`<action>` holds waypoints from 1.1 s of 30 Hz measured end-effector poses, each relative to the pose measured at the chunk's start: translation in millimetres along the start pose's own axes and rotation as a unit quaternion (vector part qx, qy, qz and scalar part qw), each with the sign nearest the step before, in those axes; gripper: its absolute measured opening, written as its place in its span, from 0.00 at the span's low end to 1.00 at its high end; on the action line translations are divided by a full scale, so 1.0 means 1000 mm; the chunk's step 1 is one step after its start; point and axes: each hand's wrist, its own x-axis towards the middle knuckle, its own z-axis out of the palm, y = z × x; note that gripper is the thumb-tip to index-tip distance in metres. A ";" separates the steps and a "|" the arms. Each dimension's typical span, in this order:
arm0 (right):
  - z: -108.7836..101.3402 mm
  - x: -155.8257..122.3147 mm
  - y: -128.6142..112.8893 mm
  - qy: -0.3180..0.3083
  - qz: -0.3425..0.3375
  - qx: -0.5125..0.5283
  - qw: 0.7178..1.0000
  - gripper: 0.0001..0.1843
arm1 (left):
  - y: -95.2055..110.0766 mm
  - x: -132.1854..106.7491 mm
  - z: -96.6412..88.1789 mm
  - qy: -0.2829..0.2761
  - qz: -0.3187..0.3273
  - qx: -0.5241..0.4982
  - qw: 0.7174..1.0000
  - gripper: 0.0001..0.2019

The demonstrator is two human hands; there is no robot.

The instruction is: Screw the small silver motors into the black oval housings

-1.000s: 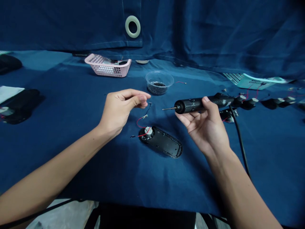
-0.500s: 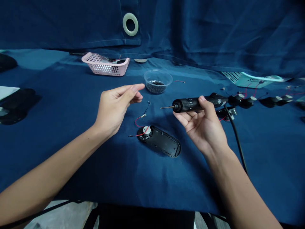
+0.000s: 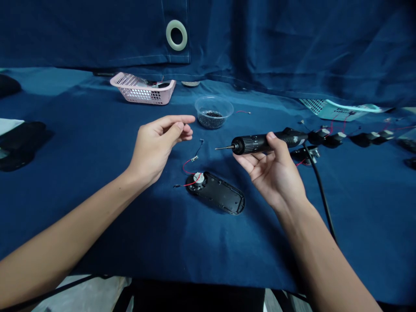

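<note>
Head view: both bare hands raised over a blue cloth (image 3: 97, 229).
Left hand (image 3: 159, 149): thumb and fingertips drawn close together; whether they pinch anything is too small to tell.
Right hand (image 3: 273, 171): wrapped around a black electric screwdriver (image 3: 260, 144), bit pointing left, its black cord (image 3: 320, 186) trailing down.
Between the hands: black plastic casing (image 3: 216, 193) lying on the cloth, touching neither hand, a round speaker (image 3: 198, 178) with red wire (image 3: 188, 167) at its near end.
Beyond: clear plastic bowl (image 3: 213, 112) of small black parts, just past the left fingertips.
</note>
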 end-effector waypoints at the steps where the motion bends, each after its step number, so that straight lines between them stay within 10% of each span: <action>1: 0.000 0.000 0.000 0.001 0.000 0.000 1.000 0.15 | -0.001 0.000 0.000 -0.001 0.003 0.003 1.000 0.09; 33: 0.009 -0.009 0.009 -0.038 -0.041 0.021 0.998 0.12 | 0.006 -0.025 0.019 -0.068 -0.026 0.002 0.997 0.03</action>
